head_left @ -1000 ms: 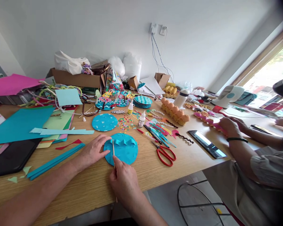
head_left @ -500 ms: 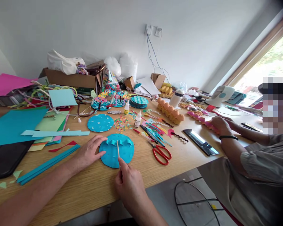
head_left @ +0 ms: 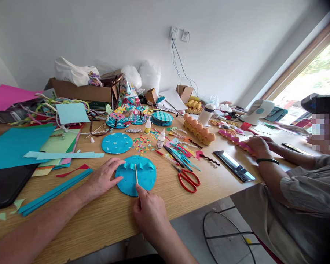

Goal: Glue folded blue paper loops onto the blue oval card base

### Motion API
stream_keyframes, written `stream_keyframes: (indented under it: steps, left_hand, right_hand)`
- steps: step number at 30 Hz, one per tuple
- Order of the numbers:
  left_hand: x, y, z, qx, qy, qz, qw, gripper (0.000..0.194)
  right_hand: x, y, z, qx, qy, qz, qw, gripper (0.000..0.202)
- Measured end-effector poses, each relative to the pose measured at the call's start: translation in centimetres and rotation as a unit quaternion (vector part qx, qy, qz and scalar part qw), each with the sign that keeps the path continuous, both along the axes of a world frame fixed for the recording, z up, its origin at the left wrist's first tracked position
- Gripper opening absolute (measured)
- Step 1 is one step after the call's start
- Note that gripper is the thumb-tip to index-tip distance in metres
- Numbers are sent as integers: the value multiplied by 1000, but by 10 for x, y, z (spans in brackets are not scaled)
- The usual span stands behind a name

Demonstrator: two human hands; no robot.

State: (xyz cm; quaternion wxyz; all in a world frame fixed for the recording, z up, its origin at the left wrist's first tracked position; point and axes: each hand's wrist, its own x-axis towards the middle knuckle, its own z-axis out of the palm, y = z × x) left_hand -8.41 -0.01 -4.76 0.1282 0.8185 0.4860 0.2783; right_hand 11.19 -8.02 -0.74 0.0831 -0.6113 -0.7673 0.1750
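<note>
Tan stick (head_left: pixel 136 173) pinched in right hand (head_left: pixel 151 211), middle hidden; left hand (head_left: pixel 106 178) wide, touching blue disc (head_left: pixel 129 183).

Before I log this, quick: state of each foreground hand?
Left hand: open, touching the left edge of the round blue paper disc.
Right hand: closed, holding a thin pale wooden stick.
</note>
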Motion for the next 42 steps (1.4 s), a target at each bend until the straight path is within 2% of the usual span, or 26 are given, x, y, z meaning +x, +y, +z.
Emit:
stream_keyframes:
  steps: [8, 15, 19, 27, 31, 37, 42]
  left_hand:
    - [0, 0, 0, 5, -1, -9, 1000, 39]
    - [-4, 2, -7, 17, -4, -8, 1000, 41]
    - [-4, 3, -9, 9, -3, -6, 1000, 42]
    - [-2, 0, 1, -15, -8, -9, 1000, 39]
    - [-1, -1, 5, -23, -15, -11, 1000, 39]
    - [-5, 2, 0, -26, 1, -4, 1000, 43]
    - [-6, 5, -6, 5, 3, -3, 1000, 44]
  right_hand:
    - [0, 2, -1, 3, 19, 0, 1000, 45]
    - [8, -3, -9, 30, 78, -1, 997, 51]
    - [10, -8, -7, 18, 71, 2, 997, 49]
    - [7, -4, 2, 4, 31, -12, 999, 46]
    - [5, -2, -1, 5, 24, -17, 1000, 46]
    - [14, -11, -11, 68, 94, -20, 993, 49]
    - [26, -12, -7, 57, 60, -57, 995, 47]
